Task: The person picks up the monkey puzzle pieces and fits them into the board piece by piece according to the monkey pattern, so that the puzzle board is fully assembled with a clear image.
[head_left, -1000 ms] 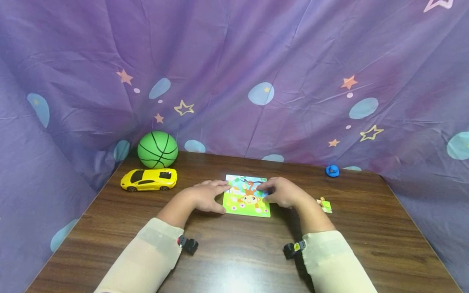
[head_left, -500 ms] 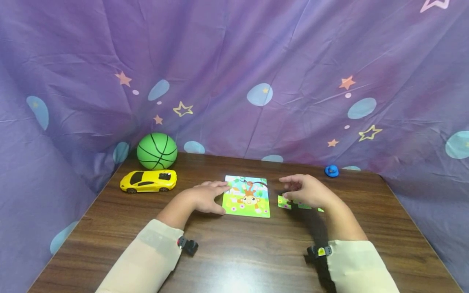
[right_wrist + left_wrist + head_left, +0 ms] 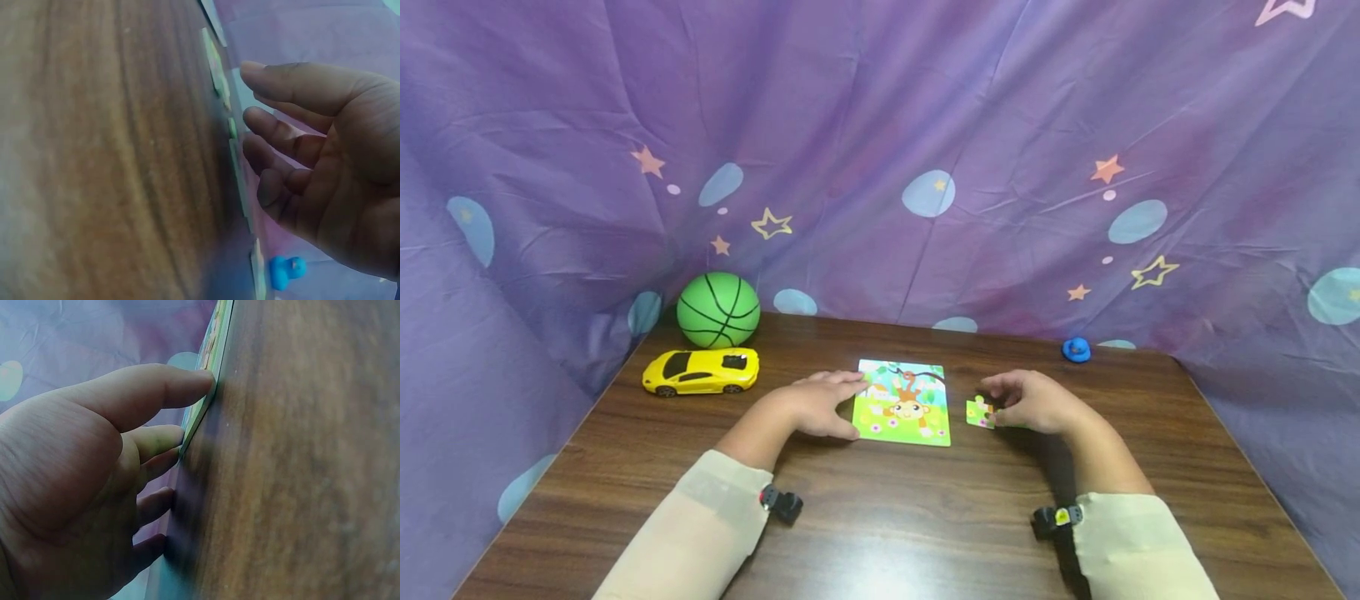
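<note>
A square jigsaw puzzle [image 3: 901, 402], with a monkey hanging from a branch, lies flat on the table. My left hand [image 3: 822, 405] rests at its left edge. In the left wrist view the thumb and fingertips [image 3: 187, 381] touch the puzzle, the fingers fairly straight. Beyond the puzzle's right side lies a loose green puzzle piece [image 3: 977, 412]. Right above it hovers my right hand [image 3: 1033, 402], its fingers loosely bent with nothing between them. More loose pieces lie below that hand, as a thin piece [image 3: 241, 181] in the right wrist view shows; the head view mostly hides them.
A yellow toy car [image 3: 702, 372] and a green ball [image 3: 718, 310] stand at the back left of the wooden table [image 3: 880, 517]. A small blue toy duck [image 3: 1077, 350] sits at the back right. Purple patterned cloth [image 3: 850, 125] hangs behind.
My right hand has left the puzzle and moved right, over the loose pieces, then lowered slightly toward the nearest one. The left hand stays at the puzzle's edge.
</note>
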The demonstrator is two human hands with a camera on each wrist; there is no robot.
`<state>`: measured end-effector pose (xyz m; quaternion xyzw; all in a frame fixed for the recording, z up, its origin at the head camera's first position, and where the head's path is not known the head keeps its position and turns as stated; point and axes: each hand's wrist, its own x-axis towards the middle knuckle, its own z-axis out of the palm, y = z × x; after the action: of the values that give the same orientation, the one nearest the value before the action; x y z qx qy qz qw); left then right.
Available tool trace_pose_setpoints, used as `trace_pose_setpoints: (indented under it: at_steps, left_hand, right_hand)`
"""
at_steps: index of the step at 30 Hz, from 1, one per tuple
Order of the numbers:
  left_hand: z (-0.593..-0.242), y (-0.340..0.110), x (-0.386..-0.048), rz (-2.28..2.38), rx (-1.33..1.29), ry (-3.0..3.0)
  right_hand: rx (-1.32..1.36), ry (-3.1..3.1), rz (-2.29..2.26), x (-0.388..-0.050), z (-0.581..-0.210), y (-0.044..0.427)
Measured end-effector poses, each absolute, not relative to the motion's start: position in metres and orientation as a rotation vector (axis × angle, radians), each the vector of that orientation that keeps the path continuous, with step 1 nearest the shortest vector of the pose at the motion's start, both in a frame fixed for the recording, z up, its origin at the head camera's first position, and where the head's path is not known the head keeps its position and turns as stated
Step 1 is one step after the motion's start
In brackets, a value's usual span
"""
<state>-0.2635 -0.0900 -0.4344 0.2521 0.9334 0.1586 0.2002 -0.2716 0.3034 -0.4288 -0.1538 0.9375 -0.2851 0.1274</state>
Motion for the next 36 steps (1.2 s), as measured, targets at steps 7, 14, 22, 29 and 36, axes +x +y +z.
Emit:
trace_pose_setpoints:
  at_steps: [7, 14, 22, 29, 36]
  left_hand:
    - [-0.4338, -0.0900, -0.2631, 0.445, 0.705, 2.609]
    - [-0.4333, -0.0896, -0.2627, 0.440, 0.694, 2.604]
    - [-0.4335, -0.0897, -0.2631, 0.449, 0.695, 2.602]
    - [-0.4335, -0.0901, -0.2630, 0.450, 0.700, 2.603]
    - [-0.4329, -0.0898, -0.2627, 0.452, 0.700, 2.603]
  right_hand:
    - [-0.471, 2.716, -0.777, -0.2744, -0.4349, 0.3045]
    - [-0.504, 2.729, -0.747, -0.2721, -0.4353, 0.3031]
    - [-0.474, 2.731, -0.755, -0.2700, -0.4367, 0.3009]
    - [-0.468, 2.735, -0.766, -0.2696, -0.4367, 0.3000]
    - [-0.470, 2.730, -0.806, -0.2715, -0.4377, 0.2993]
